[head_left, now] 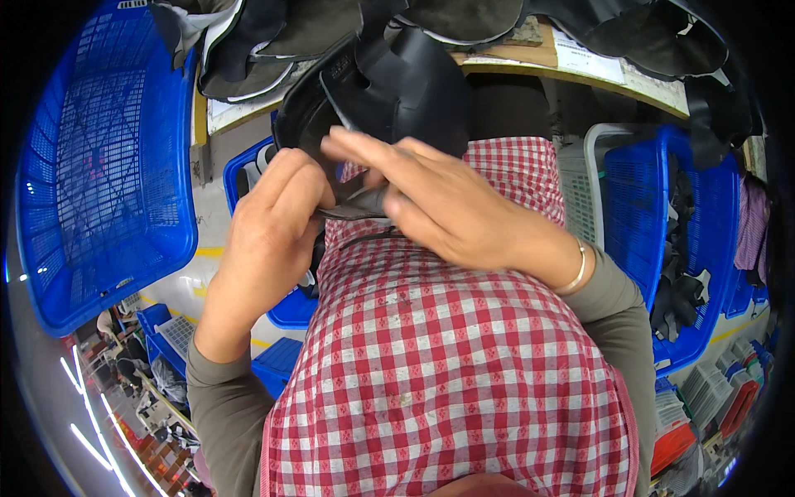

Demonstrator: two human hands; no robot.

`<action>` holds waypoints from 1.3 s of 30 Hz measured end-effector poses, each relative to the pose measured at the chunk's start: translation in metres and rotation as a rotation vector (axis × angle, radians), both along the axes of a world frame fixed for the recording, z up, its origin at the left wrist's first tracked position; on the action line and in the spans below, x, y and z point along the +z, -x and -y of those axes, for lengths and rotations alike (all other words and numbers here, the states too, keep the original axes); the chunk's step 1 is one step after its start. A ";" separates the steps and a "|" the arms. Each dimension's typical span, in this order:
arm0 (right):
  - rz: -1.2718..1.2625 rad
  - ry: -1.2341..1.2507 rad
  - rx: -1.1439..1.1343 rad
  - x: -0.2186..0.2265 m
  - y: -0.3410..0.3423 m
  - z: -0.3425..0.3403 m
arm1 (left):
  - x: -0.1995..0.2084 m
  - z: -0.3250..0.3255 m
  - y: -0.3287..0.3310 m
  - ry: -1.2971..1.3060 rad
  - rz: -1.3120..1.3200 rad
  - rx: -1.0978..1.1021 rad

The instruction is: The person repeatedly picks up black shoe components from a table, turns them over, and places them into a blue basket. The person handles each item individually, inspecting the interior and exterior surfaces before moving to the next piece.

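Note:
A black leather piece (431,95), shaped like a shoe or boot upper, lies over my lap with its brownish inner side partly showing. My left hand (277,219) pinches its near edge, the fingertips curled together. Over that same edge my right hand (451,203) reaches across from the right, upper fingers stretched out flat and slightly blurred. Its lower fingers touch the folded edge, and part of the leather is hidden under both hands. A red-and-white checked apron (431,348) lies beneath.
Ahead, a worktable (654,95) carries several black leather pieces (323,29) hanging over its edge. To the left stands a large blue basket (116,290). On the right are a grey-white basket (580,174) and a blue basket (665,190) holding black scraps (681,306).

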State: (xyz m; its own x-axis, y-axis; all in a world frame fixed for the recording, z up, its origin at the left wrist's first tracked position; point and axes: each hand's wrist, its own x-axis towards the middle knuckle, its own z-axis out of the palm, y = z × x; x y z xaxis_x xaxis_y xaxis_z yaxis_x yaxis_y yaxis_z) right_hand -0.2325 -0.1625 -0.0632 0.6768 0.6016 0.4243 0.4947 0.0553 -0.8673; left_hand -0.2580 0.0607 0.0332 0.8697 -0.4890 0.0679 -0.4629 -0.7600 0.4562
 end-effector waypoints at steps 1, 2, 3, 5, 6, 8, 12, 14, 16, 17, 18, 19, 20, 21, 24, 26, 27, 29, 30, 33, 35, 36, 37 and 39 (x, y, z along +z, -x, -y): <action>-0.022 0.178 0.028 -0.006 -0.005 -0.003 | -0.006 -0.004 0.002 -0.011 0.001 -0.011; 0.040 0.329 -0.039 -0.011 -0.006 -0.011 | -0.013 -0.008 0.004 -0.012 0.014 -0.022; 0.052 0.434 -0.059 -0.014 -0.008 -0.013 | -0.022 -0.010 0.007 -0.018 0.041 -0.001; 0.136 0.650 -0.146 -0.018 -0.006 -0.019 | -0.041 -0.013 0.014 0.011 0.084 0.062; 0.183 0.604 -0.190 -0.018 -0.004 -0.019 | -0.051 -0.012 0.018 0.048 0.104 0.105; 0.200 0.625 -0.230 -0.017 0.003 -0.019 | -0.068 -0.007 0.026 0.161 0.184 0.177; 0.134 0.327 -0.121 -0.022 0.006 -0.017 | -0.091 0.000 0.043 0.350 0.194 0.280; -0.091 0.479 0.038 -0.032 0.002 -0.016 | -0.098 -0.001 0.047 0.396 0.217 0.255; -0.174 0.478 0.088 -0.046 -0.003 -0.016 | -0.105 -0.004 0.049 0.409 0.235 0.196; -0.138 0.455 0.063 -0.053 -0.006 -0.015 | -0.107 -0.004 0.050 0.410 0.235 0.177; -0.154 0.506 0.042 -0.060 -0.008 -0.015 | -0.111 -0.005 0.051 0.418 0.243 0.140; -0.051 0.435 0.001 -0.065 -0.007 -0.014 | -0.113 -0.005 0.051 0.431 0.245 0.140; 0.038 0.384 -0.042 -0.070 -0.006 -0.014 | -0.117 -0.005 0.052 0.422 0.256 0.182; 0.085 0.399 -0.079 -0.073 -0.005 -0.012 | -0.118 -0.004 0.053 0.417 0.280 0.193; 0.309 0.340 -0.198 -0.075 -0.005 -0.009 | -0.122 -0.004 0.057 0.331 0.267 0.275; 0.463 0.315 -0.199 -0.071 -0.007 -0.008 | -0.122 -0.005 0.061 0.191 0.230 0.357; 0.551 0.323 -0.204 -0.069 -0.009 -0.009 | -0.123 -0.006 0.061 0.205 0.254 0.335; 0.570 0.265 -0.177 -0.063 -0.013 -0.010 | -0.124 -0.009 0.062 0.222 0.313 0.309; 0.575 0.246 -0.157 -0.060 -0.015 -0.010 | -0.125 -0.010 0.063 0.230 0.343 0.287; 0.615 0.260 -0.089 -0.051 -0.019 -0.008 | -0.129 -0.010 0.063 0.246 0.437 0.252; 0.654 0.308 -0.062 -0.046 -0.020 -0.004 | -0.131 -0.009 0.063 0.266 0.467 0.220; 0.679 0.332 -0.057 -0.043 -0.021 -0.002 | -0.132 -0.009 0.063 0.268 0.458 0.217; 0.677 0.342 -0.044 -0.041 -0.021 -0.001 | -0.133 -0.008 0.063 0.274 0.459 0.210; 0.692 0.375 -0.028 -0.039 -0.023 0.002 | -0.134 -0.008 0.062 0.280 0.457 0.194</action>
